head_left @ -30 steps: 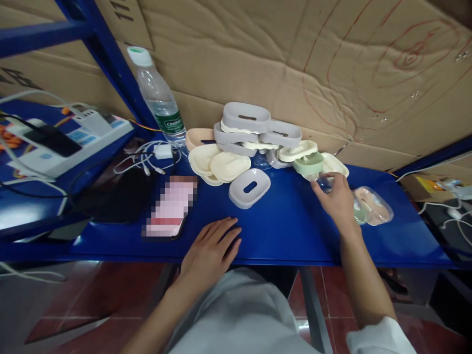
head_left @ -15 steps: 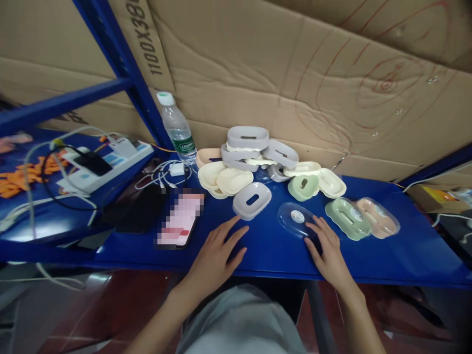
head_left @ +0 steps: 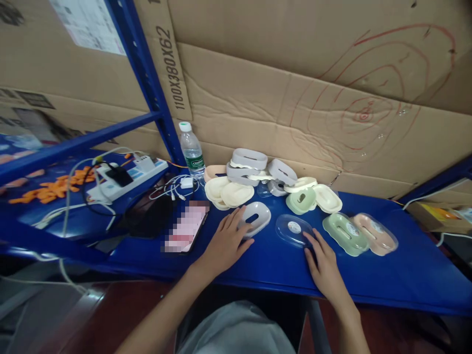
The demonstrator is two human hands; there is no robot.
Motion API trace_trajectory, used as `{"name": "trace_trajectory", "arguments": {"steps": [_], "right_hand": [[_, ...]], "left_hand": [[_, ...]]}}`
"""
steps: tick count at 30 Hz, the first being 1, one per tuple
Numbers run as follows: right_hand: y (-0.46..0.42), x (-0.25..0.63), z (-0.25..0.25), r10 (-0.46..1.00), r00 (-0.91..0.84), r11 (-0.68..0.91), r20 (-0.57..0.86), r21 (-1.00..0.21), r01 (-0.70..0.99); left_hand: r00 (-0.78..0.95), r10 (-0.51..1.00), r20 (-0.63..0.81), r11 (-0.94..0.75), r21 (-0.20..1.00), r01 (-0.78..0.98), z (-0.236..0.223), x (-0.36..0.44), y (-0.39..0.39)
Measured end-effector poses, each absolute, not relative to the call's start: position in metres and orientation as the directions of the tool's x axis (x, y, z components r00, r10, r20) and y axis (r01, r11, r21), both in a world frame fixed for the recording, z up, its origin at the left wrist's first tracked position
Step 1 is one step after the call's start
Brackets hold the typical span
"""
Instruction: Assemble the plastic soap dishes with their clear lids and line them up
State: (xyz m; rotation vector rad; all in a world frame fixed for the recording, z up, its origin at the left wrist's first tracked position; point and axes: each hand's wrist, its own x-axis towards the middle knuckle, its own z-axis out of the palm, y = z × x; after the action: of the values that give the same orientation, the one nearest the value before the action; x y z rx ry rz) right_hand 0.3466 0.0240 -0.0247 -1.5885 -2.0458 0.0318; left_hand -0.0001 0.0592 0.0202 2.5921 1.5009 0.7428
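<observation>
My left hand (head_left: 229,242) rests over the near left side of a grey oval soap-dish shell (head_left: 260,214) with a slot in its floor; its fingers are stretched and the thumb stands apart. Fingertips of my right hand (head_left: 321,256) touch the right edge of a clear oval plastic lid (head_left: 283,229) with a round white sticker, fingers spread. Right of it lie a green soap dish (head_left: 341,235) and a peach soap dish (head_left: 372,233) under clear covers. Behind my hands is a pile of grey shells (head_left: 249,158), cream trays (head_left: 236,193) and a small green shell (head_left: 300,200).
A phone (head_left: 188,228) lies left of my left hand. Behind it are white cables (head_left: 173,187) and a water bottle (head_left: 192,152). A power strip (head_left: 136,179) and orange pieces (head_left: 55,189) sit beyond the blue post. Cardboard (head_left: 258,108) backs the blue table (head_left: 273,268).
My left hand has moved forward and now covers the near left part of the grey shell. My right hand stays at the clear lid. The head view has tilted up.
</observation>
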Motion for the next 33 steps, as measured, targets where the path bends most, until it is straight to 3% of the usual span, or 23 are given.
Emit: {"name": "trace_trajectory", "arguments": {"steps": [11, 16, 23, 33], "right_hand": [[0.026, 0.348, -0.028, 0.911, -0.176, 0.303, 0.373, -0.314, 0.900], [0.024, 0.345, -0.023, 0.923, -0.162, 0.282, 0.348, -0.328, 0.901], [0.022, 0.344, -0.021, 0.942, -0.146, 0.247, 0.302, -0.329, 0.911], [0.023, 0.342, -0.020, 0.939, -0.144, 0.248, 0.311, -0.326, 0.912]], "left_hand": [[0.386, 0.811, 0.440, -0.452, 0.051, 0.891, 0.118, -0.064, 0.151], [0.505, 0.815, 0.286, -0.510, -0.061, 0.858, 0.106, -0.037, 0.171], [0.540, 0.732, 0.415, -0.504, -0.203, 0.840, 0.098, -0.003, 0.209], [0.593, 0.671, 0.445, -0.532, -0.268, 0.803, 0.081, 0.018, 0.235]]}}
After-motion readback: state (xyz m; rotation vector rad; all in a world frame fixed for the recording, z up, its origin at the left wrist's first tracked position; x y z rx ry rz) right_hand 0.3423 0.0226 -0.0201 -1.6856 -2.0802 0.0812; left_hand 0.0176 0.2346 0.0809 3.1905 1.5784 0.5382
